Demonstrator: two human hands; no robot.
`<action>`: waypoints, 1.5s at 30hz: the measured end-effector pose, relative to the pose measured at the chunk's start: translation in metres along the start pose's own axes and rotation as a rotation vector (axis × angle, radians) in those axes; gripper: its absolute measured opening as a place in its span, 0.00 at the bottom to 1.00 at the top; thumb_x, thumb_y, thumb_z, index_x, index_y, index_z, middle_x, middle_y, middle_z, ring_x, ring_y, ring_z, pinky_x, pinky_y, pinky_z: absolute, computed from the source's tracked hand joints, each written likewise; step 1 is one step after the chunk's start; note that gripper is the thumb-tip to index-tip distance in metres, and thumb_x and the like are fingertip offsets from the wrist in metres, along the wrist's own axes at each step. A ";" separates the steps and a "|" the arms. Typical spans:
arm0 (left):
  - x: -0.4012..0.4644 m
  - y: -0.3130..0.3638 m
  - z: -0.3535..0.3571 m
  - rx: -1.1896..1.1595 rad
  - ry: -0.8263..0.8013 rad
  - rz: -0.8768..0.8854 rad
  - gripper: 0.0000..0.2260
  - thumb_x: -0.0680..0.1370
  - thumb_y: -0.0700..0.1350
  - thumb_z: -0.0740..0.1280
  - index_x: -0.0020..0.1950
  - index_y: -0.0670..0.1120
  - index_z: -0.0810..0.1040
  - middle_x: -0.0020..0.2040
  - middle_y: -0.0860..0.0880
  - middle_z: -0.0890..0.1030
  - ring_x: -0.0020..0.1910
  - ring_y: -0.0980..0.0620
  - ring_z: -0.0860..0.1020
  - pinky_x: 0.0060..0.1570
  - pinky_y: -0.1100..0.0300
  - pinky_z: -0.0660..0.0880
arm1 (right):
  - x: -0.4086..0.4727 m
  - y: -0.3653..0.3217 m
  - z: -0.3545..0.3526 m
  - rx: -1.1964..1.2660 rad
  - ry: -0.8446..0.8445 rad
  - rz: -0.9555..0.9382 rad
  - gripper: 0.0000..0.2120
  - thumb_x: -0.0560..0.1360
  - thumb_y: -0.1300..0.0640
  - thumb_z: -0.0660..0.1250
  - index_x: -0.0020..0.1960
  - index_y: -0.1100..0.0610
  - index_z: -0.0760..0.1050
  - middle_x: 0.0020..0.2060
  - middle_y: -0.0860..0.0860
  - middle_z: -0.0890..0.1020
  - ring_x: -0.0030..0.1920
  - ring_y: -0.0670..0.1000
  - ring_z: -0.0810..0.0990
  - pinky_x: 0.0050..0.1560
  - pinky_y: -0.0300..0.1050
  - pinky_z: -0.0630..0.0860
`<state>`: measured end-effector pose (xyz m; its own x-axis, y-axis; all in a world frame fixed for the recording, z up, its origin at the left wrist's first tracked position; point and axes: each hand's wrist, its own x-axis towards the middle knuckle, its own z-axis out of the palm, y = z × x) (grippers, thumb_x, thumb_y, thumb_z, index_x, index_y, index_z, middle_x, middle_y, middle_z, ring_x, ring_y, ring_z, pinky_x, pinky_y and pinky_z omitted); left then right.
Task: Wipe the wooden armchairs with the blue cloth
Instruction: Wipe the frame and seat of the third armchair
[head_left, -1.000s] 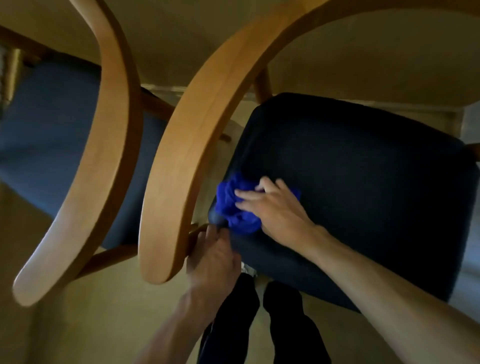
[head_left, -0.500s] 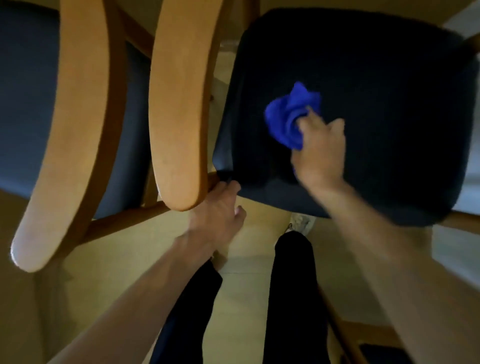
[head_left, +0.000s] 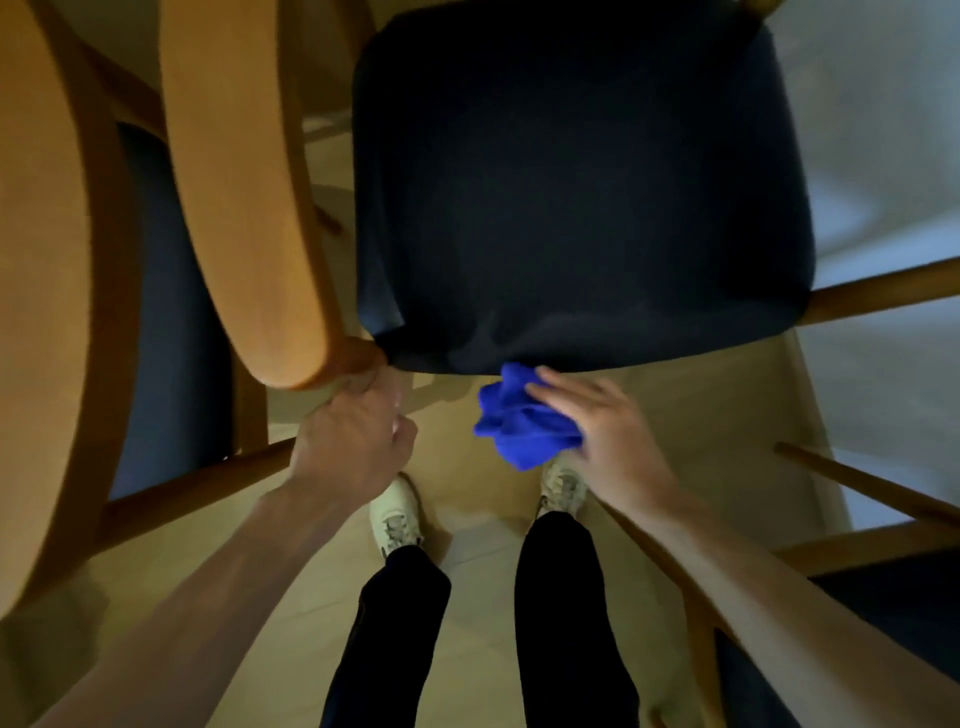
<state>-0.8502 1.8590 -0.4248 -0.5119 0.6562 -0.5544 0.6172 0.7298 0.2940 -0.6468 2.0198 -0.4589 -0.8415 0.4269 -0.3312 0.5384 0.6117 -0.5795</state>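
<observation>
**Two armchairs, blue cloth at the front edge of the seat**

Wooden floor (head_left: 483, 561): pale boards, filling the lower middle of the head view; a lighter surface lies to the right.

Armchair, centre (head_left: 582, 187): dark upholstered seat, the largest single item, seen from above. Its curved wooden armrest (head_left: 234, 197) runs down the left side and ends in a rounded tip near the seat's front left corner. A wooden rail projects from under the seat at right.

Second armchair, left (head_left: 47, 291): a broad curved wooden arm along the left edge, with a dark blue seat (head_left: 171, 312) showing between it and the first chair's armrest.

Further wooden frame parts and a dark cushion (head_left: 883, 613) at lower right; what piece they belong to cannot be told.

Person's legs: dark trousers (head_left: 561, 613), pale shoes (head_left: 397, 514) planted on the floor just before the centre chair.

Left hand (head_left: 353, 441): fingers curled round the chair frame just under the armrest tip, clamped on it.

Right hand (head_left: 602, 431): fingers spread over the cloth, holding it against the palm; slightly blurred.

Blue cloth (head_left: 519, 421): bunched, bright blue, just below the front edge of the dark seat, its top touching or nearly touching that edge.
</observation>
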 end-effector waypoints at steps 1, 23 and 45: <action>0.000 0.006 0.002 -0.004 0.008 0.020 0.08 0.77 0.46 0.63 0.55 0.47 0.70 0.52 0.48 0.75 0.48 0.44 0.77 0.43 0.54 0.71 | -0.009 0.015 -0.015 0.056 0.075 0.056 0.37 0.67 0.73 0.69 0.73 0.53 0.71 0.72 0.47 0.71 0.66 0.54 0.74 0.69 0.48 0.70; 0.047 0.106 0.036 -0.117 -0.035 0.210 0.09 0.77 0.46 0.64 0.57 0.50 0.71 0.52 0.52 0.78 0.51 0.48 0.78 0.47 0.48 0.77 | 0.028 0.095 -0.059 0.055 0.706 0.655 0.28 0.72 0.66 0.69 0.71 0.54 0.72 0.65 0.56 0.73 0.61 0.56 0.74 0.63 0.41 0.68; 0.040 0.043 0.017 -0.159 0.002 0.156 0.11 0.77 0.40 0.63 0.59 0.48 0.70 0.50 0.50 0.76 0.48 0.46 0.77 0.47 0.48 0.76 | 0.022 0.109 -0.096 -0.007 0.578 0.626 0.26 0.75 0.66 0.66 0.73 0.57 0.70 0.68 0.59 0.72 0.66 0.61 0.73 0.69 0.51 0.69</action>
<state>-0.8341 1.9140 -0.4474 -0.4192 0.7637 -0.4909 0.5873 0.6404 0.4949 -0.6027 2.1597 -0.4580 -0.2345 0.9596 -0.1556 0.8988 0.1530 -0.4108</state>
